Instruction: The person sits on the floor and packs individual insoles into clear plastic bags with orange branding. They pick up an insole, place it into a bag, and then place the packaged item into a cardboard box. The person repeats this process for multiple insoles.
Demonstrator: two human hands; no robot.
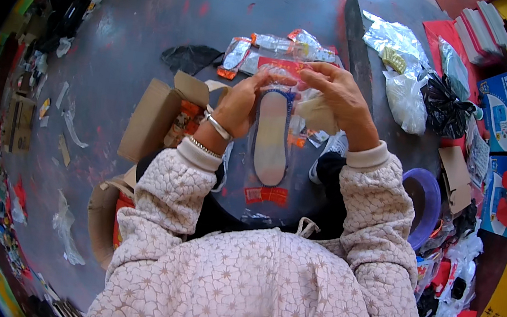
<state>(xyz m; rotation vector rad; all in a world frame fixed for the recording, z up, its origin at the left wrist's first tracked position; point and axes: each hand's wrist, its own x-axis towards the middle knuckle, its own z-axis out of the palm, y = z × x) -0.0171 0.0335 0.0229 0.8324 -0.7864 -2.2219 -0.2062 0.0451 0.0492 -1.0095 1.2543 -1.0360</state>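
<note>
In front of me hangs a clear plastic bag (269,188) with a pale, dark-edged shoe insole (272,138) upright inside and a red label (266,195) at its lower end. My left hand (239,106) is closed on the bag's upper left edge. On the other side my right hand (340,96) has its thumb and forefinger pinched together at the bag's top. A thin tan piece (318,110) shows beneath the right palm; whether that hand holds it I cannot tell. Just beyond my fingers lie several orange-and-clear packets (276,44).
An opened cardboard box (150,119) with orange packets stands left of me, another carton (101,218) nearer. At right are a purple basin (422,205), plastic bags (404,99), a black bag (445,108) and blue boxes (504,129). A dark upright edge (358,47) runs beyond my right hand.
</note>
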